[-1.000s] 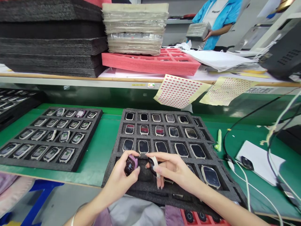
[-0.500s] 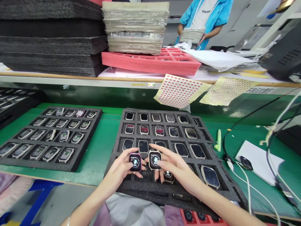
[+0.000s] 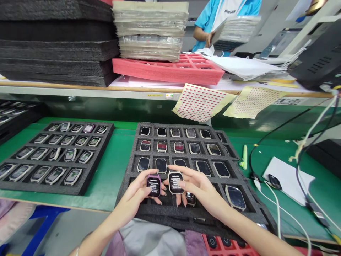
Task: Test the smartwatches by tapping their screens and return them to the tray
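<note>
In my left hand is a purple-framed smartwatch, its lit screen showing lines of white text on black. My right hand grips a smartwatch with a pale metal frame, which displays a similar text list. Both thumbs rest at the edges of the screens, and the two watches are side by side, faces up. Beneath them lies a dark foam tray with several watch bodies in its pockets. Another lit watch sits in a pocket under my right hand, partly hidden by the fingers.
A second foam tray of watches lies to the left. Stacked black foam and a red foam tray stand on the shelf. Cables and a white pad are at right. A person in blue holds a stack behind.
Both held watches' screens have switched from a dial-like picture to a text list. The person behind has raised and tilted their stack. My hands have stayed nearly in place.
</note>
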Demonstrator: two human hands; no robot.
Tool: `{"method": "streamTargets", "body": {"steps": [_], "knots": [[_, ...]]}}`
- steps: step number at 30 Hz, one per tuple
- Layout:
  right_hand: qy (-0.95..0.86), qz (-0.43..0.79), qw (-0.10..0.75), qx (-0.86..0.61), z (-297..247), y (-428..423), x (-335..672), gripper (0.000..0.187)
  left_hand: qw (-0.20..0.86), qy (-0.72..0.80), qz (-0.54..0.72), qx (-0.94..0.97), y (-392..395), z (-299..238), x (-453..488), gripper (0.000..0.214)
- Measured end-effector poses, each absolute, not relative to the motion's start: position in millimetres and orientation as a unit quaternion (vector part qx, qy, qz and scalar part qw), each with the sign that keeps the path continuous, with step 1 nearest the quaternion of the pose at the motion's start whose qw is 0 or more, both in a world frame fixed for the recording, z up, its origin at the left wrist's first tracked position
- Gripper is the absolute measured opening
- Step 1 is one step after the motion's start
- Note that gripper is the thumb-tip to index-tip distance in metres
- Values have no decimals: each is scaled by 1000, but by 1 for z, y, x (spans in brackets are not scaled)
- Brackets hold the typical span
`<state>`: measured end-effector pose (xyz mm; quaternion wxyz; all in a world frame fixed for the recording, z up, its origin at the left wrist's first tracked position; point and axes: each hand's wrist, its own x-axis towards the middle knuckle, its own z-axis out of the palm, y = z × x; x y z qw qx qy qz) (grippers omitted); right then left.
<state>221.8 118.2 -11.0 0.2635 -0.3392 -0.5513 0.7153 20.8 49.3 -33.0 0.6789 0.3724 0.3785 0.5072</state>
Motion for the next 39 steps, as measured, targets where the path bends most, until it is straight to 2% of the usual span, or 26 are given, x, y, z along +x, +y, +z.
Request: {"method": "streamTargets", "body": {"steps": [7,12,14,18,20,22,28,32,36,39], "knots": [[-580,688,260,-351,-13,116,221,48,670,372,509,392,48,-34,20,41],[-617,683,229,-316,-11,110,221,71,666,371,529,374,43,-33,13,43],[-687,623,203,-314,-13,109,219,69,661,374,536,369,40,-31,8,43],[-872,364,171,-278,-19,110,214,56,649,383,540,375,37,-25,2,40],[-910,281,155,-264,-19,110,214,63,645,392,535,379,36,-22,1,38],[-921,247,136,-269,-16,112,218,68,640,402,532,380,37,-20,2,37],[-916,204,140,-315,-5,116,248,38,636,406,537,377,41,-24,2,31],[-907,179,159,-347,-5,116,272,35,637,408,537,372,43,-26,1,31],[-910,159,149,-353,-7,114,300,21,638,403,536,379,42,-26,0,32],[-915,103,130,-367,-14,113,317,27,635,403,532,390,40,-26,0,37]]}}
